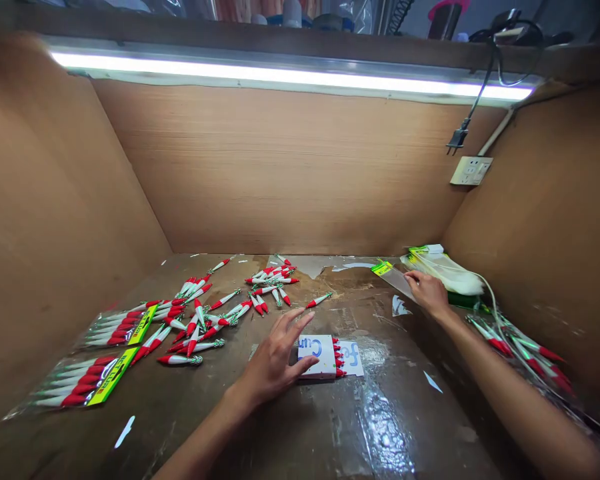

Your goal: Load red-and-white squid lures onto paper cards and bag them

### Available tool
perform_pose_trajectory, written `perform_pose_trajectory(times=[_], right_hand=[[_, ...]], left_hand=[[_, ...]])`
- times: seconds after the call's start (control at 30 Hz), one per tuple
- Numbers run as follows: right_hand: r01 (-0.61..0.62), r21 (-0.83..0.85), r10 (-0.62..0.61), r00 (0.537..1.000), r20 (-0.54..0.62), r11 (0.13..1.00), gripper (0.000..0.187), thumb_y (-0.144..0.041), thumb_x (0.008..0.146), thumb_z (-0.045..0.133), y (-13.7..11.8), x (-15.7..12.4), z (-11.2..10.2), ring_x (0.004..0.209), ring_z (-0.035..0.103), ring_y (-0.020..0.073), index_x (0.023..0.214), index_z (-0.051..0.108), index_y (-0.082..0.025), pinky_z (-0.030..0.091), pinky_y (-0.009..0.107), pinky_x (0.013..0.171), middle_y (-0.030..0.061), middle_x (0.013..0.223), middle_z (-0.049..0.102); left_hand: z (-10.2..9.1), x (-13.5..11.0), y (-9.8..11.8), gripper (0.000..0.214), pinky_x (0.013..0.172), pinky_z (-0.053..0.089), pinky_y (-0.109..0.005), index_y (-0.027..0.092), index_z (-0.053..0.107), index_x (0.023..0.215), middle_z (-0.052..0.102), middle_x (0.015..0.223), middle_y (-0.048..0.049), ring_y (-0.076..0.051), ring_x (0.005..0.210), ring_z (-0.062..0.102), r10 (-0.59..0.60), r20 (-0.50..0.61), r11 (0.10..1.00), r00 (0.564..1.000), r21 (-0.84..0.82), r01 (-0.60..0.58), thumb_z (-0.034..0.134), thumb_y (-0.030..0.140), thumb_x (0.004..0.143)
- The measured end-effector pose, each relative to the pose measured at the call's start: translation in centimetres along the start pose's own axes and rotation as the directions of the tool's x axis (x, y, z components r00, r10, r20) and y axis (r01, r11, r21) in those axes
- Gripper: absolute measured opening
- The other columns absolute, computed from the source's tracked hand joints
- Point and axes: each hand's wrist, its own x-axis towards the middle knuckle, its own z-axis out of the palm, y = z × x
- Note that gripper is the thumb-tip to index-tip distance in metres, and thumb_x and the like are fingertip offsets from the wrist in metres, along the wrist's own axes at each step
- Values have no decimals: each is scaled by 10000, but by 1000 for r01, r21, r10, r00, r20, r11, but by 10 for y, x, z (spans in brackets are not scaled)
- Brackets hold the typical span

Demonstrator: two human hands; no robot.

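A white card holder, blue letters on its top face, lies flat on the brown table. A row of red lure tips shows along its right end, over a lettered white slip that juts out beyond them. At the holder's left side is the left hand, its fingers spread and its thumb reaching to the near left corner (whether the thumb presses on the card or only hovers, I cannot tell). Beyond the holder and to its right, the right hand pinches the edge of a flat clear bag with a yellow-green header pointing away to the left.

Farther right of the holder, past that hand, lies a stack of bags, and nearer the person a bundle of red-and-white lures beside it. Left of the holder are many loose squid lures, red and white with green ends, piled at angles; a smaller heap sits behind the holder, and a single lure lies just beyond it. Far left of the holder are two filled packets, the upper packet and the lower packet, both with yellow-green headers. A paper scrap lies to the holder's right.
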Motion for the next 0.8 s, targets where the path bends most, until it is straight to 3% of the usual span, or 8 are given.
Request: perform_pose_trajectory(times=[0.1,0.17,0.23,0.3,0.43,0.6,0.7,0.8], right_hand=[[213,160,-219,975,20,964,334,-405,999,413,-47,-21,-25,910,627,186,1114,669,-224,423,285,812,38,1057,683],[389,446,-491,860,137,806,303,-407,985,471,-87,-43,-42,880,614,183,1009,671,-180,435,281,795,56,992,678],[354,659,-647,714,268,663,305,-427,987,495,-123,-66,-56,830,607,164,977,668,-175,448,273,770,46,924,672],[152,826,-692,639,337,543,317,-436,990,504,-146,-85,-63,827,615,154,1019,651,-156,469,276,785,56,913,670],[-288,883,-583,668,463,371,437,-409,881,687,-152,-103,-50,824,615,137,1213,587,-144,495,272,767,67,975,659],[-311,844,-400,773,492,437,451,-524,827,699,-159,-118,-13,487,456,77,760,576,-96,364,203,470,18,627,556],[-340,825,-385,759,524,452,521,-608,835,646,-175,-125,-2,415,387,72,704,529,-118,287,203,406,-1,536,494],[-450,832,-387,740,551,325,525,-633,828,638,-187,-125,1,442,436,86,825,602,-109,345,213,449,17,594,551]], left_hand=[[-10,17,24,764,1182,264,-436,274,233,1551,244,1541,-78,-271,1424,235,101,-85,991,991,95,-93,661,348,922],[-13,31,35,825,1191,220,-487,246,229,1557,223,1550,-103,-308,1437,198,172,-137,980,975,125,-155,702,335,886],[-10,43,38,842,1157,269,-516,213,318,1526,343,1488,-134,-342,1379,309,168,-169,986,971,49,-162,763,371,828],[-6,50,32,469,931,500,-400,180,591,1293,616,1152,-97,-267,1051,594,57,-127,973,990,-214,-84,709,353,873],[-1,40,10,338,479,458,-212,108,672,852,605,733,-36,-133,537,559,-307,40,745,951,-612,266,649,441,904],[-1,9,-8,535,345,407,-193,66,668,843,643,798,-81,-89,419,465,-388,173,623,905,-674,396,651,601,854],[1,-5,-17,637,323,388,-188,45,668,901,653,794,-111,-87,394,453,-425,208,576,881,-689,440,634,677,832],[1,-14,-30,712,309,353,-186,38,658,940,656,788,-129,-89,364,442,-460,208,556,863,-691,463,583,738,835]])
